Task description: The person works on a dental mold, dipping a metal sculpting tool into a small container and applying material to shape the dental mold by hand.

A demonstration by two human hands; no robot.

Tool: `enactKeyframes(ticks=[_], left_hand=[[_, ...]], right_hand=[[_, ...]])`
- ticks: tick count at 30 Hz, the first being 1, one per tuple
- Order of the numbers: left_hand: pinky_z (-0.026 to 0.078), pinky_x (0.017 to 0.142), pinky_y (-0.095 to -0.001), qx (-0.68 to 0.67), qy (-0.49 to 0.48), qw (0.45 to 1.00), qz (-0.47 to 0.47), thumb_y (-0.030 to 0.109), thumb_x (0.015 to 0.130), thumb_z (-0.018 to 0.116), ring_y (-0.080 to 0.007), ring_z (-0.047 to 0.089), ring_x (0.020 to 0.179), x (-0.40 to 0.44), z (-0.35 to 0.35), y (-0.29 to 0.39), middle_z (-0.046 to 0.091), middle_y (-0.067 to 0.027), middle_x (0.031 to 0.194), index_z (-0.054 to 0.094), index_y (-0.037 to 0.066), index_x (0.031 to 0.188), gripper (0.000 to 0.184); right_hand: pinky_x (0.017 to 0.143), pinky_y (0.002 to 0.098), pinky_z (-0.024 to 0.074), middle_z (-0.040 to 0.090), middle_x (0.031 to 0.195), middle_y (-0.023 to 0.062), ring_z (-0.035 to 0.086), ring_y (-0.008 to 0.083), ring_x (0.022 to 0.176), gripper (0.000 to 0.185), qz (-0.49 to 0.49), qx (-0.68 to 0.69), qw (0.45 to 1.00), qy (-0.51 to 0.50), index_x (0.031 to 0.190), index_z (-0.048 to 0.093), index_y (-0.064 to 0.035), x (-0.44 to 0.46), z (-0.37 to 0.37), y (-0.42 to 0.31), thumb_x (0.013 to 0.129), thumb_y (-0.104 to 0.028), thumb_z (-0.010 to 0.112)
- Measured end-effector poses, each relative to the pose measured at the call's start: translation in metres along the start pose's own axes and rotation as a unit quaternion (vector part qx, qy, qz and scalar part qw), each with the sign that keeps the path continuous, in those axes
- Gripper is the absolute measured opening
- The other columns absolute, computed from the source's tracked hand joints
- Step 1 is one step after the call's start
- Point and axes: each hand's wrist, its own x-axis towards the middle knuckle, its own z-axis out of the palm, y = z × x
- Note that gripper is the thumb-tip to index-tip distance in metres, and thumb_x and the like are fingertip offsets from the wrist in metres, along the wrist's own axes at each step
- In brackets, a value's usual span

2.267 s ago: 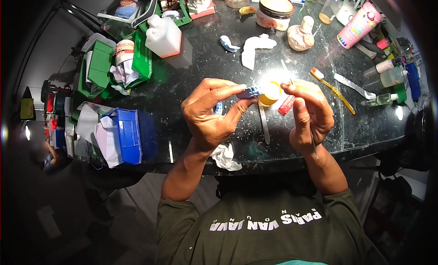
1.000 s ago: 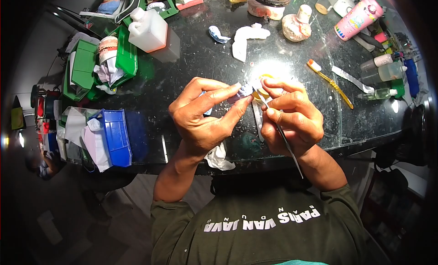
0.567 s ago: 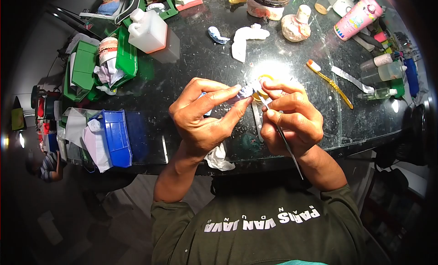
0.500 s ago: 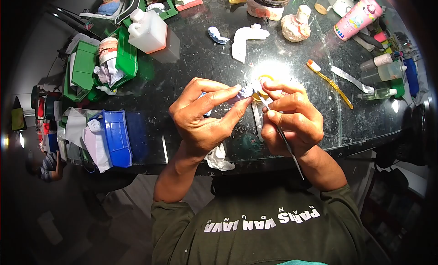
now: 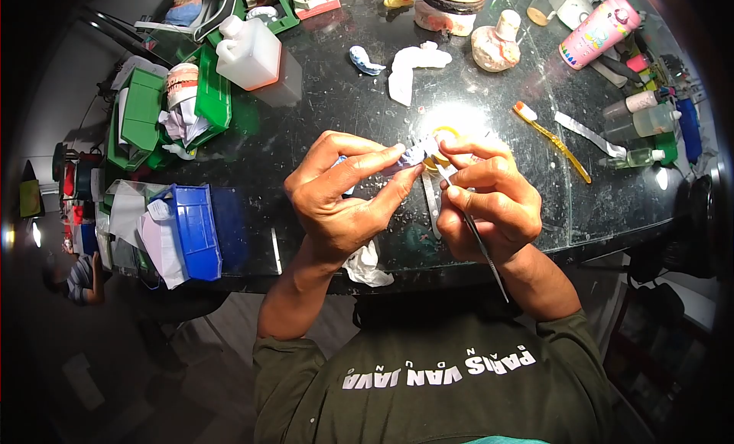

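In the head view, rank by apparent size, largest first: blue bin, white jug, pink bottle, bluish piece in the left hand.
1. Blue bin
2. White jug and pink bottle: too alike to rank
3. Bluish piece in the left hand, partly covered

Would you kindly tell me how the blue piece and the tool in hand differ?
The blue piece is chunky and lumpy; the tool is long and slender. The left hand pinches the blue piece; the right hand grips the tool. Both are hand-held and partly hidden.
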Motion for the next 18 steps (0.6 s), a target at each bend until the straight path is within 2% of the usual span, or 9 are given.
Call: enactKeyframes(ticks=[9,18], left_hand=[[0.057,0.072,-0.0302,0.005,0.000,1.000,0.003,-0.009,0.067,0.094,-0.0182,0.070,0.081,0.0006,0.0002,0.0001,0.073,-0.0103,0.091,0.081,0.000,0.098,0.035],[0.056,0.070,-0.0311,-0.001,0.008,1.000,0.008,-0.006,0.067,0.094,-0.0192,0.071,0.079,0.0003,0.0015,-0.0004,0.074,-0.0109,0.090,0.081,0.001,0.096,0.033]], right_hand=[[0.088,0.0517,0.0630,0.067,0.086,0.0134,0.075,0.0416,0.107,0.015,-0.008,-0.003,1.000,-0.003,0.084,0.069,0.0029,0.0023,-0.0010,-0.0012,0.071,0.009,0.075],[0.089,0.0513,0.0631,0.069,0.085,0.0134,0.076,0.0409,0.105,0.021,-0.004,-0.014,1.000,0.003,0.091,0.067,0.0010,0.0003,-0.0027,0.0013,0.074,0.010,0.076]])
